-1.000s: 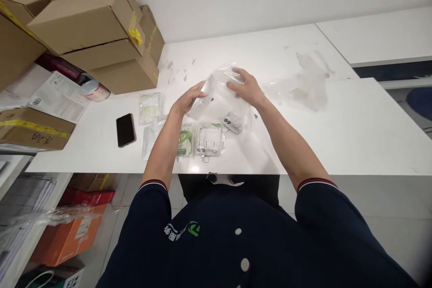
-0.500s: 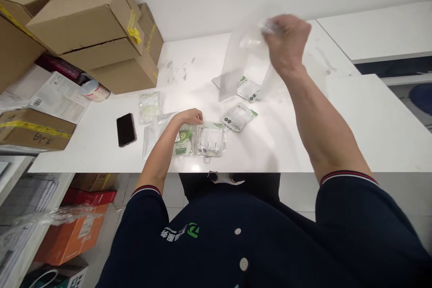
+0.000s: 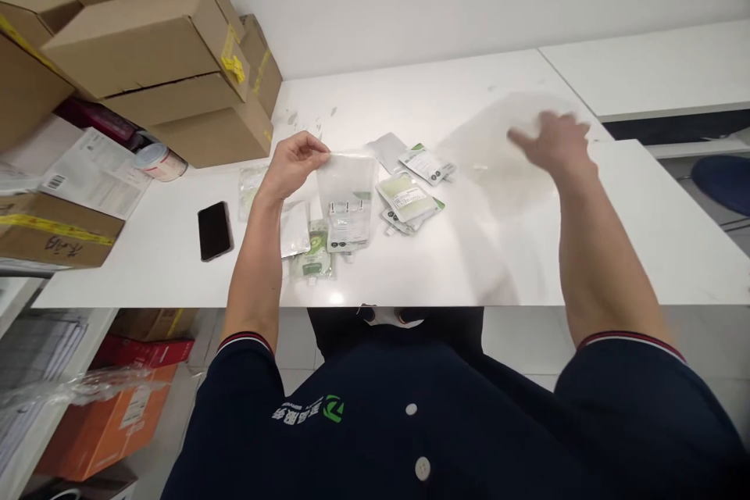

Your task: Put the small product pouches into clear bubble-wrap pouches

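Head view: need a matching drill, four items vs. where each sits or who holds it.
Items:
1. clear pouch
2. black phone
3. cardboard boxes
4. right hand

Places:
A. stacked at the table's far left
B. pinched at its top edge by the left hand
C. blurred, open, above the table's right part
D. flat on the white table, left of the left forearm

Pairs: 1-B, 2-D, 3-A, 4-C

On the bench (image 3: 615,250), the phone (image 3: 213,230) lies left of the pouches (image 3: 410,199); cardboard boxes (image 3: 176,86) stand behind the phone (far left), a can (image 3: 159,162) before them.
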A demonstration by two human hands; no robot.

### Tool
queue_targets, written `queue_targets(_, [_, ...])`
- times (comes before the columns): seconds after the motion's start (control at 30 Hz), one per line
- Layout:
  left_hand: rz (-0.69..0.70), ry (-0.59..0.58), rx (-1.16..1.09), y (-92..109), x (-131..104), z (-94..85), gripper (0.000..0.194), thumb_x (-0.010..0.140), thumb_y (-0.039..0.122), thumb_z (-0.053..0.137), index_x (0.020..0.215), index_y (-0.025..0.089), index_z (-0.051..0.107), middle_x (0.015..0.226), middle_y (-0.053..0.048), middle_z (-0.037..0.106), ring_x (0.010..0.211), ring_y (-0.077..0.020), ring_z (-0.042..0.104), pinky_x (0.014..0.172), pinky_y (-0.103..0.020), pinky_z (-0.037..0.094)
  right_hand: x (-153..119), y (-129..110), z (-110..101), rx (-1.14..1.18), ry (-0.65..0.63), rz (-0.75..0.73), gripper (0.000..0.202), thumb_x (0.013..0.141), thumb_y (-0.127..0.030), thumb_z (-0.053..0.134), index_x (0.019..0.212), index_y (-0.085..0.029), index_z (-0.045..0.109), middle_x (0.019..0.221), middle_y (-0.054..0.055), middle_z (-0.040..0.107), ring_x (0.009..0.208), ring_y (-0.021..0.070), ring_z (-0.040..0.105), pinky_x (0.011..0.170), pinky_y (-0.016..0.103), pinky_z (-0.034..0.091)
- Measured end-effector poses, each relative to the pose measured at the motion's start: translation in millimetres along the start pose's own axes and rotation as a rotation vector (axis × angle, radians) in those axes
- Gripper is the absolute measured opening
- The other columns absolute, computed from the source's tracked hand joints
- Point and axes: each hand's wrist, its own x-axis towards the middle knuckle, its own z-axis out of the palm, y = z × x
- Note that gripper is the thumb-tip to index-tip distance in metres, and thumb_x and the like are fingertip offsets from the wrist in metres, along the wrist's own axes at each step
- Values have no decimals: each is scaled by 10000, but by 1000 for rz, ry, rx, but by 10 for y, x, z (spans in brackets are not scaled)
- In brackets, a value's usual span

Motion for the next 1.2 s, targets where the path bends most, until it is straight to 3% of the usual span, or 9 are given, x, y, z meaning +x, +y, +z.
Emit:
queue_targets(0.17, [197, 109, 4, 277, 311, 173, 305, 822, 509, 690, 863, 228, 578, 907, -12, 655, 905, -151, 621, 854, -358, 532, -486, -496, -120, 64, -14, -27, 577, 779, -617, 689, 1205, -251, 554, 1415, 211, 425, 1300, 357, 419, 938, 554, 435])
queue_targets(0.27, [279, 124, 14, 482, 448, 303, 321, 864, 559, 634, 915, 251, 562, 962, -9, 652, 938, -145, 609, 893, -356, 517, -707, -1137, 4, 400, -253, -110, 783, 769, -549, 729, 1423, -294, 382, 1427, 155, 450, 1191, 305, 536, 908, 507, 491])
queue_targets(0.37, [210, 53, 145, 496, 352, 241, 378, 901, 605, 543, 1070, 268, 568, 1070, -20, 646, 1066, -182, 608, 936, -376, 494, -817, -1516, 309, 595, -424, -156, 571, 866, -532, 615, 1355, -282, 459, 1213, 90, 609, 1024, 243, 617, 831, 449, 522])
queue_targets(0.6, [-706, -162, 802, -180, -776, -352, 732, 838, 784, 367, 1209, 187, 568, 1199, -204, 629, 1181, -411, 563, 963, -528, 445, -412, -826, 407, 208, -172, 53, 385, 876, -316, 639, 1240, -217, 562, 999, 118, 659, 876, 227, 612, 854, 463, 474])
queue_targets(0.7, [-873, -185, 900, -365, -1084, -169, 911, 789, 825, 362, 1415, 165, 407, 1431, -285, 418, 1239, -476, 503, 964, -552, 428, -337, -670, 363, -183, -94, 149, 675, 776, -256, 758, 1387, -208, 478, 1343, 254, 516, 1180, 357, 512, 953, 587, 384])
queue_targets(0.8, [-880, -165, 907, -420, -1129, 108, 1001, 714, 764, 556, 1508, 225, 274, 1469, -271, 345, 1241, -506, 481, 948, -563, 432, -551, -834, 406, -148, -29, -55, 627, 861, -316, 647, 1436, -188, 432, 1425, 245, 432, 1257, 372, 456, 956, 594, 407])
queue_targets(0.93, [-781, -23, 798, -358, -964, 197, 821, 727, 493, 647, 1467, 273, 369, 1417, -205, 417, 1194, -447, 535, 957, -550, 445, -1038, -1215, 580, 185, -313, -298, 381, 935, -390, 481, 1243, -212, 614, 1251, 158, 586, 1093, 303, 592, 924, 516, 493])
queue_targets(1.03, [-684, 56, 424, -202, -782, 150, 646, 753, 395, 581, 1378, 264, 482, 1296, -120, 560, 1103, -321, 614, 916, -448, 507, -1260, -1478, 744, 414, -586, -209, 445, 904, -461, 521, 1258, -209, 618, 1173, 132, 654, 916, 257, 658, 870, 462, 543])
queue_targets(1.2, [-486, -116, -153, 113, -533, 255, 574, 795, 394, 482, 1341, 224, 536, 1099, -43, 693, 950, -231, 663, 794, -356, 552, -1189, -1762, 976, 648, -746, -154, 702, 830, -546, 613, 1454, -265, 456, 1432, 103, 534, 1123, 275, 619, 858, 420, 560])
